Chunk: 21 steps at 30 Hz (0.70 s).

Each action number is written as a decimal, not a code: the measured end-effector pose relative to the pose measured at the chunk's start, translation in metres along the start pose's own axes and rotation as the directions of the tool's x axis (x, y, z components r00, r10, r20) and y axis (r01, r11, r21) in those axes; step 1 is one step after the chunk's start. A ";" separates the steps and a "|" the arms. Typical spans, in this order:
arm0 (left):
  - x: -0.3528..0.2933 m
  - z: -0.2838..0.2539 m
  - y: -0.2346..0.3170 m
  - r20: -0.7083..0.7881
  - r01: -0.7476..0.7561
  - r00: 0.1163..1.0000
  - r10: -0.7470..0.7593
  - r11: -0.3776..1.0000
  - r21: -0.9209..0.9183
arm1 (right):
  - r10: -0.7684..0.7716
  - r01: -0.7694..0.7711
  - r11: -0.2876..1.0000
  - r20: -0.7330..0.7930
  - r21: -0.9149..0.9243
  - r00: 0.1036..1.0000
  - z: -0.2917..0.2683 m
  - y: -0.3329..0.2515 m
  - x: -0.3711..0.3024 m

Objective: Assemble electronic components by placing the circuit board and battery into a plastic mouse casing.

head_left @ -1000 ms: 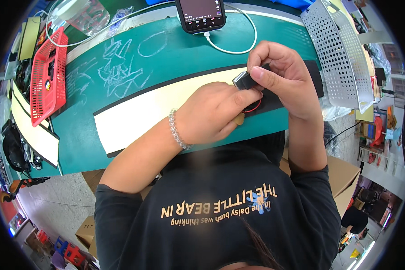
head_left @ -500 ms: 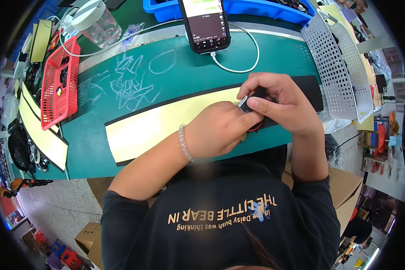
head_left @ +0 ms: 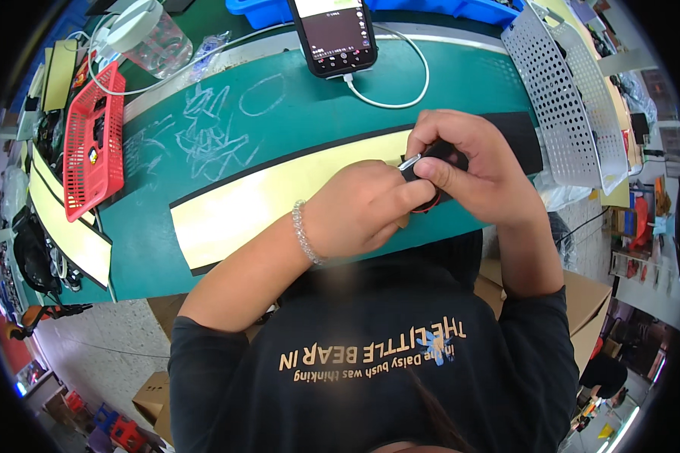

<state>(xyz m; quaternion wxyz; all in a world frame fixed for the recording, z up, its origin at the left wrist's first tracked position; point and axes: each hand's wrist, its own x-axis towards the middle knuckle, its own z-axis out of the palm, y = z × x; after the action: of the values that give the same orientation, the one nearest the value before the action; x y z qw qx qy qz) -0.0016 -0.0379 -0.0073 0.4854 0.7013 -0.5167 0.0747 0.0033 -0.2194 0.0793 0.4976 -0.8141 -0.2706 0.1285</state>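
Note:
Both my hands meet over the right half of a long pale-yellow strip with black edges (head_left: 272, 189). Between them is a small black part (head_left: 452, 154) with a shiny silver metal piece (head_left: 410, 162) at its left end. My right hand (head_left: 482, 167) wraps its fingers round the black part, its thumb pressed by the silver piece. My left hand (head_left: 359, 208), back upward and fingers closed, grips the same part from the left and below. A thin red edge or wire (head_left: 431, 204) shows under the left fingertips. The fingers hide most of the part, so its exact kind is unclear.
A phone (head_left: 334, 41) on a white cable (head_left: 389, 104) stands beyond my hands on the green table (head_left: 227, 128). Red basket (head_left: 94, 151) and clear jar (head_left: 155, 41) are left; a white perforated basket (head_left: 563, 106) is right. A blue bin (head_left: 446, 13) lies behind.
The whole view has shifted slightly. My right fingers have moved a little on the black part, and more of its dark rounded body shows. Both hands keep their grip.

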 end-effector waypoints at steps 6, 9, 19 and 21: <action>-0.001 0.004 0.004 -0.052 -0.014 0.999 0.014 1.000 0.000 | -0.071 -0.017 0.857 0.151 0.515 0.986 -0.005 0.025 0.001; 0.003 0.002 0.009 -0.020 -0.010 1.000 0.011 1.000 0.015 | -0.051 -0.125 0.736 0.239 0.665 0.970 -0.004 0.032 0.000; 0.005 0.007 0.007 -0.107 -0.151 0.983 0.152 0.988 0.015 | -0.179 -0.140 0.645 0.327 0.751 0.928 0.005 0.042 0.011; 0.005 0.006 0.008 -0.094 -0.149 0.984 0.150 0.989 0.010 | -0.252 -0.123 0.593 0.329 0.796 0.910 0.007 0.049 0.013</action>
<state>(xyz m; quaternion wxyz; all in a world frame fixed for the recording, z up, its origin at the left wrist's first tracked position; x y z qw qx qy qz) -0.0078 -0.0451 -0.0030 0.5012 0.6570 -0.5442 0.1446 0.0264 -0.2241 0.0336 0.7461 -0.4457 -0.3112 0.3845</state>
